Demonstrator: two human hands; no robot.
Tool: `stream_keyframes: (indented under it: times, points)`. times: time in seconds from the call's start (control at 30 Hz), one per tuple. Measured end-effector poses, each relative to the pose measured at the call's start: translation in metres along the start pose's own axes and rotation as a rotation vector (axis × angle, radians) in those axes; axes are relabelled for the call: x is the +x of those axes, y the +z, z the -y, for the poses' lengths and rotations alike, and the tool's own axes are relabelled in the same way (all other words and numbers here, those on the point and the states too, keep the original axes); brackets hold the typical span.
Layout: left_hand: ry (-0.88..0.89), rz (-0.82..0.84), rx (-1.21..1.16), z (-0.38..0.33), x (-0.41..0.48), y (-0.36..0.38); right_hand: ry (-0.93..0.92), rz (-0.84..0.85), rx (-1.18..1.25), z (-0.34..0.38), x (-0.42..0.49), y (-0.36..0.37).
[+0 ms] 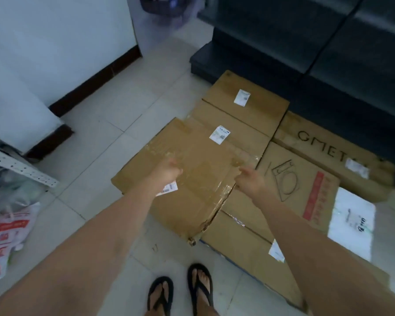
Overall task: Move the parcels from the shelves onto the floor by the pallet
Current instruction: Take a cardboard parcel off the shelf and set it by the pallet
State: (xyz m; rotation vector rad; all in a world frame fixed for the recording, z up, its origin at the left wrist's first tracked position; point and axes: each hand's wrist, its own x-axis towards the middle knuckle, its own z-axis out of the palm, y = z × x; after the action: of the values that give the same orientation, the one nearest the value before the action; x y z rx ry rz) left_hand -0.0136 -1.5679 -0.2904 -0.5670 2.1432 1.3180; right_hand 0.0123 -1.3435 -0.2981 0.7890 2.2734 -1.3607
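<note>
A flat brown cardboard parcel (187,185) wrapped in clear tape lies tilted on the floor tiles, its right edge resting on other cardboard boxes. My left hand (167,173) hovers over its top near a small white label, fingers loosely curled and holding nothing. Over the parcel's right edge is my right hand (249,181), fingers loose and empty. More parcels lie alongside: a long labelled box (244,110), a box with a drawn washing machine (301,190), a lettered box (328,144) and a white parcel (351,222).
Dark empty shelves (328,53) stand behind the boxes. A red-and-white plastic bag (5,236) and a perforated metal shelf edge (21,167) are at the left. My feet in black flip-flops (180,293) stand on pale tiles just in front of the pile.
</note>
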Motion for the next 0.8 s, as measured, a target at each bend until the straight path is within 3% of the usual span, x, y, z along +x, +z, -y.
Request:
stream_keyframes:
  times: [0.17,0.33,0.67,0.8]
  points:
    - [0.335,0.056,0.257,-0.129,-0.073,-0.004,-0.158,-0.167,-0.208,0.069,-0.092,-0.111]
    - [0.633,0.192,0.446,-0.224,-0.185,0.061,-0.208,-0.382,-0.294,0.065,-0.194,-0.226]
    - [1.121,0.364,0.621,-0.299,-0.443,0.309,-0.091,-0.730,-0.360,-0.122,-0.415,-0.485]
    - [1.172,0.457,0.609,-0.313,-0.530,0.416,-0.062,-0.809,-0.368,-0.208,-0.483,-0.581]
